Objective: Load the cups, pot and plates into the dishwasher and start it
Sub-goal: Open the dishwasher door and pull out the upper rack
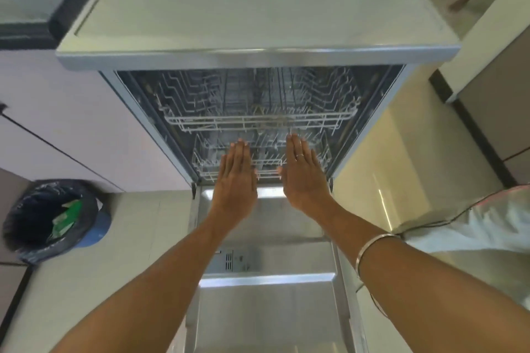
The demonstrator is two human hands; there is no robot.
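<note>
The dishwasher (pixel 258 8) stands in front of me, its steel door (pixel 266 309) folded down flat below my arms. Inside, the upper wire rack (pixel 258 120) and the lower wire rack (pixel 206 163) hold no dishes that I can see. My left hand (pixel 236 180) and my right hand (pixel 304 178) stretch out side by side, palms down and fingers straight, over the front edge of the lower rack. Neither hand holds anything. No cups, pot or plates are in view.
A bin with a black liner (pixel 54 218) sits on the floor at the left, beside pale cabinet fronts (pixel 71 123). A dark counter edge (pixel 74 3) runs at the upper left. Tiled floor (pixel 401 166) lies to the right, with another cabinet (pixel 493 94) beyond.
</note>
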